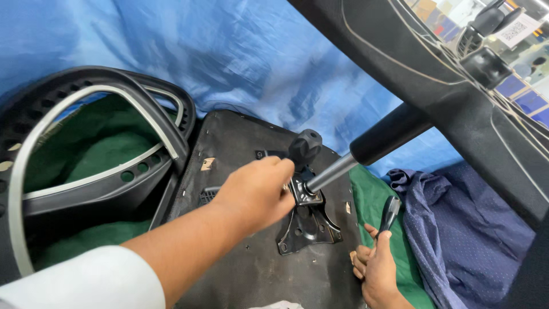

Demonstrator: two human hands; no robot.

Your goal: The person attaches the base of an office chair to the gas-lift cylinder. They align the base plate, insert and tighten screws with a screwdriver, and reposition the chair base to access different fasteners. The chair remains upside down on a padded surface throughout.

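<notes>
Fingers (273, 171) of left hand (257, 191) curled shut at the black knob (305, 146) and metal mechanism plate (306, 220) — mid-scene on the upturned seat base (240, 143). Right hand (377, 272), near right, fingers wrapped round a black tool handle (390, 212) — upright over green cloth (372, 200).

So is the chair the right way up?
Upside down: the seat lies underside up, with its metal plate and gas post showing.
</notes>
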